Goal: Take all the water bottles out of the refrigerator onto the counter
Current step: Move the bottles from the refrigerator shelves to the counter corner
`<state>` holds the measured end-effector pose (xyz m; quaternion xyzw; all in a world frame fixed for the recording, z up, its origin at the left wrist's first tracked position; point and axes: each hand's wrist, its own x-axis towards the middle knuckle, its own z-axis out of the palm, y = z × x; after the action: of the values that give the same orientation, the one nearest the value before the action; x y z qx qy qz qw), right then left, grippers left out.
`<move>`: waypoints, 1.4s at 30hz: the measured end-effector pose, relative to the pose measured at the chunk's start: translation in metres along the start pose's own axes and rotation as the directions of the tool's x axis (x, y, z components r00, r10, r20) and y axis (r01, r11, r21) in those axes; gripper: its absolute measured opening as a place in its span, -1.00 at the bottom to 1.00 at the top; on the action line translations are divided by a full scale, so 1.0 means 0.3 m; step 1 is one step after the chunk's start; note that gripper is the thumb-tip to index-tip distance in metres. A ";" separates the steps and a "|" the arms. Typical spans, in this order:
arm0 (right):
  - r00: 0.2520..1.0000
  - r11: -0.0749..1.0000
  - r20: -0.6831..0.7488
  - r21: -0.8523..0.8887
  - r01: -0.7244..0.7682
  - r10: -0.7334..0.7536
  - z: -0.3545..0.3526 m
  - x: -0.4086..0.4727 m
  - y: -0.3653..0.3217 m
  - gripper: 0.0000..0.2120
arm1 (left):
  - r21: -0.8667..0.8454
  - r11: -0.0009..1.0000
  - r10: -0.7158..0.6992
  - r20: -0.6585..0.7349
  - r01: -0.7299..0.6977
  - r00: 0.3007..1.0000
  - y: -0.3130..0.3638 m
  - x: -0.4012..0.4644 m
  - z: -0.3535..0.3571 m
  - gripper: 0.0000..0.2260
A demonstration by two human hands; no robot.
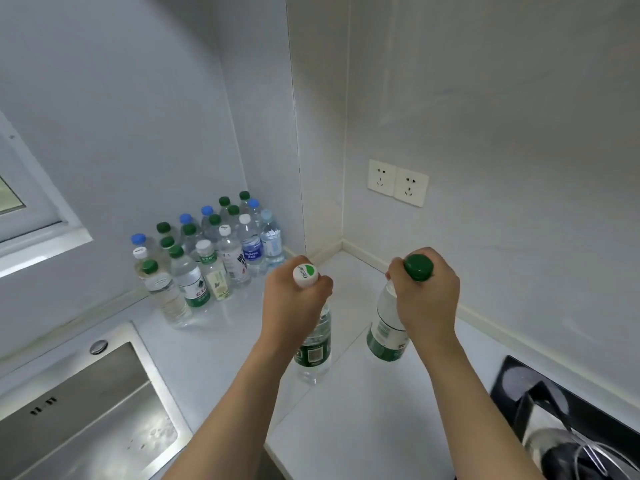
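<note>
My left hand (294, 299) grips the neck of a clear bottle with a white and green cap (313, 344), upright over the white counter (346, 427). My right hand (427, 299) grips the neck of a green-capped bottle with a green label (382, 334), tilted slightly. Whether either bottle's base touches the counter I cannot tell. Several water bottles (207, 258) with green, blue and white caps stand grouped in the back left corner of the counter. The refrigerator is out of view.
A steel sink (86, 410) lies at the lower left. A black stove top with a pot (568, 417) sits at the lower right. Two wall sockets (398, 181) are on the right wall. A window frame (34, 230) is at the left.
</note>
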<state>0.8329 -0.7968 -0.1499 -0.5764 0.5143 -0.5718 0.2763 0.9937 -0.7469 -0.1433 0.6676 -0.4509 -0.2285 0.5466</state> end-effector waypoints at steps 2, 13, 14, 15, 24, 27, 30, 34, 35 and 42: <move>1.000 1.000 0.002 0.002 -0.019 0.019 0.053 0.038 0.027 -0.83 | -0.010 1.000 -0.005 0.019 0.005 1.000 -0.029 0.068 0.006 -0.78; 0.996 0.997 0.032 -0.012 -0.083 0.083 0.549 0.244 0.143 -0.83 | -0.001 0.998 -0.069 0.064 0.069 0.996 -0.301 0.508 -0.089 -0.89; 0.995 0.996 0.044 -0.021 -0.088 0.089 0.606 0.258 0.154 -0.82 | -0.003 0.997 -0.073 0.057 0.073 0.996 -0.333 0.544 -0.104 -0.88; 0.995 0.996 0.056 -0.026 -0.087 0.088 0.666 0.272 0.165 -0.82 | -0.008 0.997 -0.075 0.045 0.075 0.996 -0.366 0.582 -0.118 -0.86; 0.978 0.999 0.202 -0.026 -0.039 0.043 1.081 0.392 0.287 -0.78 | -0.042 0.998 -0.056 -0.031 0.055 0.998 -0.609 0.831 -0.160 -0.84; 0.971 0.999 0.239 -0.036 -0.021 0.029 1.170 0.430 0.352 -0.84 | -0.079 0.996 -0.051 -0.031 0.049 0.998 -0.656 0.880 -0.134 -0.85; 0.970 0.999 0.240 -0.036 -0.036 0.044 1.255 0.462 0.429 -0.85 | -0.066 0.996 -0.063 -0.023 0.061 0.998 -0.720 0.927 -0.098 -0.81; 0.973 0.999 0.225 -0.030 -0.039 0.045 1.333 0.483 0.523 -0.83 | -0.023 0.999 -0.030 -0.052 0.028 0.998 -0.790 0.967 -0.049 -0.79; 0.974 0.999 0.224 -0.029 -0.038 0.043 1.344 0.483 0.540 -0.83 | -0.011 1.000 -0.008 -0.051 0.007 0.999 -0.800 0.973 -0.039 -0.81; 0.969 1.000 0.245 -0.006 -0.030 0.030 1.364 0.479 0.606 -0.80 | -0.013 1.000 0.027 -0.087 -0.029 0.996 -0.864 0.995 0.001 -0.83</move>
<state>1.1422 -1.0956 -0.3399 -0.6348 0.4855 -0.4917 0.3457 1.2308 -1.0024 -0.3298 0.6666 -0.4343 -0.1947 0.5736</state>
